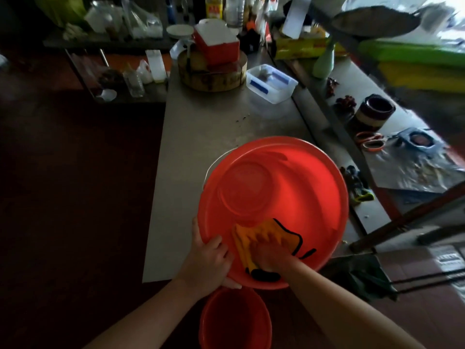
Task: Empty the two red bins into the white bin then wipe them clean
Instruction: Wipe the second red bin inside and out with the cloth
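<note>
Setting: a dim kitchen, where a steel desk point(201, 122) runs away from the person and is cluttered at its far end.
Nearest: a second red bin point(234, 321) stands low before the desk's near edge, just under the hands; its inside is in shadow.
Left hand point(208, 263): grips the large red bin point(274, 197) at its near rim, thumb inside and fingers curled beneath.
Right hand point(269, 258): spread fingers press a yellow cloth point(251, 238) against the bin's near inner wall.
Large red bin: tipped toward the person, overhanging the desk edge, apparently empty; wiping looks under way.
Risk: only one hand steadies it, so a hard stroke could slide it off onto the bin below.
Farther: gloves point(359, 187) lie near its right rim; scissors point(371, 142), a clear box point(271, 83) and a chopping block point(214, 76) are well apart, and nothing obstructs.
White bin: cannot identify.
</note>
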